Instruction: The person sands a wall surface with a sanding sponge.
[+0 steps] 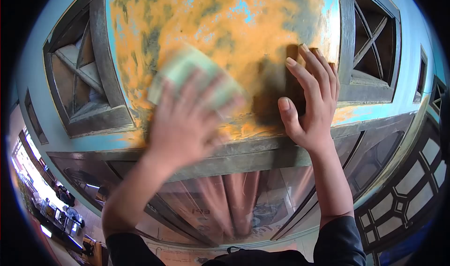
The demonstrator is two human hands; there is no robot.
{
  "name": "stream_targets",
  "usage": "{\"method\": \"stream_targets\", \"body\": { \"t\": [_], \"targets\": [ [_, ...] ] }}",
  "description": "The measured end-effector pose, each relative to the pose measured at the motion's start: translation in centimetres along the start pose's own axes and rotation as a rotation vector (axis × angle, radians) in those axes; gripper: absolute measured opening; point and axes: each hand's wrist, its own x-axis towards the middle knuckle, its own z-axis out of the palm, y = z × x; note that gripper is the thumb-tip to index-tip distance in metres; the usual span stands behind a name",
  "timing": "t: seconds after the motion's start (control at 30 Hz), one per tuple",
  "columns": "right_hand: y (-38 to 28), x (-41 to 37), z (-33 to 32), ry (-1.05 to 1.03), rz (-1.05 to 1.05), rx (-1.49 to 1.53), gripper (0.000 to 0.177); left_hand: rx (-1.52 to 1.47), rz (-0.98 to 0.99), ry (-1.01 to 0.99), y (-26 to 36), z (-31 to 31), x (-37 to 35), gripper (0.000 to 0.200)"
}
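Observation:
My left hand [185, 118], smeared by motion, presses a pale green sheet [187, 71] against the wall panel. Its fingers lie spread over the sheet's lower part, and whether this is sandpaper or cloth I cannot tell. Patchy orange covers the wall panel [211, 20], with dark grey smudges and bits of bright blue showing through. Over the panel's right side, my right hand [314, 97] is raised with fingers and thumb apart, holding nothing. A dark shadow falls on the wall beside it.
Framed vents with crossed bars flank the panel, one left [89, 74] and one right [372, 36]. A grey wooden ledge [248, 149] runs below, above glass panes with pinkish curtains [241, 195] behind. A dark lattice door [408, 191] stands lower right; cluttered furniture shows lower left.

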Motion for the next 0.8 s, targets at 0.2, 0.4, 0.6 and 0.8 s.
{"method": "stream_targets", "body": {
  "t": [0.2,0.4,0.6,0.8],
  "targets": [
    [1.0,-0.5,0.1,0.064,-0.051,0.218,0.059,-0.016,-0.047,0.032,-1.8,-1.9,2.0,0.064],
    [1.3,-1.0,0.4,0.107,-0.035,0.296,0.062,-0.071,0.152,-0.026,3.1,1.2,0.4,0.064],
    [1.5,-1.0,0.4,0.114,-0.050,0.312,0.063,0.050,-0.171,0.083,-0.8,-1.2,2.2,0.065],
    [1.4,-1.1,0.4,0.159,-0.035,0.347,0.062,-0.082,0.097,0.112,6.3,2.8,0.2,0.062]
  ]
}}
